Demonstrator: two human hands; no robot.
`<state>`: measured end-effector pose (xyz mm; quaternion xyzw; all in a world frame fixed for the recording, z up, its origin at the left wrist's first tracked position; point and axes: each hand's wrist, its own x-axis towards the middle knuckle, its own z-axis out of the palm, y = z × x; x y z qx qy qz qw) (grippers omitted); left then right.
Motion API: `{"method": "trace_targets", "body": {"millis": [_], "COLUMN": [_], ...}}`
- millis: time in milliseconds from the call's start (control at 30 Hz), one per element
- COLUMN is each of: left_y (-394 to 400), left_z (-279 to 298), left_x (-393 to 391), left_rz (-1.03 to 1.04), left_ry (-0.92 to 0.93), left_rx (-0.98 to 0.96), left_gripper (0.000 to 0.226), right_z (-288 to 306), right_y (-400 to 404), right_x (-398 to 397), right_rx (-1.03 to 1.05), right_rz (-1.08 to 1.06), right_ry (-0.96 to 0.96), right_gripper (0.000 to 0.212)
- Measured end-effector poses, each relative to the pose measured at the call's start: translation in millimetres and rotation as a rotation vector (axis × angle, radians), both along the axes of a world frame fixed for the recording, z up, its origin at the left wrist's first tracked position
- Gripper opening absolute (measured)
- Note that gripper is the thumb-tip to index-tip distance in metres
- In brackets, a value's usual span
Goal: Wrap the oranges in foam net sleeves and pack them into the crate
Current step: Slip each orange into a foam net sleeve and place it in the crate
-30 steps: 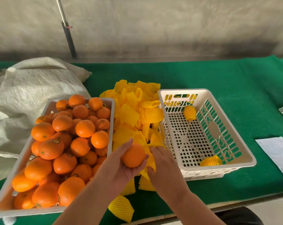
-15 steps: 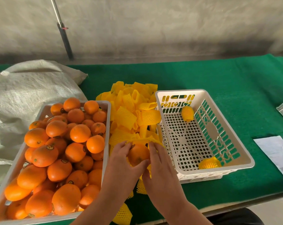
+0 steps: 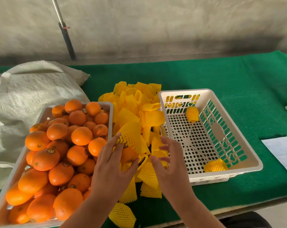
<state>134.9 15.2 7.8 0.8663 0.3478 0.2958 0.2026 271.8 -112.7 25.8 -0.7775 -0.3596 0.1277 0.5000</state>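
Orange in hand: a bare orange (image 3: 128, 155) is held at lower centre of the frame, over the heap of sleeves and between the two containers.
Left hand: the left hand (image 3: 111, 163) is curled round the orange from the left and below; its fingertips also touch the net above the fruit.
Foam net sleeve: a yellow foam net sleeve (image 3: 131, 137) is draped over the upper part of the orange, its long axis running from upper left to lower right; the lower half of the fruit is judged not yet covered.
Right hand: the right hand (image 3: 167, 160) is just right of the sleeve's lower end, fingers spread and loosely bent, nothing gripped.
Deciding relation: the sleeve's free end lies to the left of the right fingertips, so that hand is judged nearer for the pull.
Sleeve heap: loose sleeves (image 3: 139, 112) are piled at centre.
Supply tray: unwrapped oranges (image 3: 60, 155) fill the tray at lower left.
White crate: the white crate (image 3: 254, 163) at right holds two wrapped oranges (image 3: 192, 114), well apart.
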Motion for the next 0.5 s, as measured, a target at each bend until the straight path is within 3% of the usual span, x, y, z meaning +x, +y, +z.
{"method": "trace_targets", "body": {"millis": [300, 400, 500], "left_y": [-13, -13, -13], "left_z": [14, 16, 16], "left_x": [-3, -5, -5], "left_rz": [-0.049, -0.052, -0.045], "left_ry": [-0.099, -0.094, -0.086], "left_rx": [-0.107, -0.072, -0.128], "left_gripper": [0.068, 0.073, 0.083], "right_z": [12, 9, 2], "right_y": [9, 6, 3], "right_x": [12, 6, 1], "right_rx": [-0.08, -0.048, -0.021], "right_rz": [0.28, 0.231, 0.165], "right_ry": [-0.045, -0.087, -0.25], "right_gripper": [0.05, 0.03, 0.013]}}
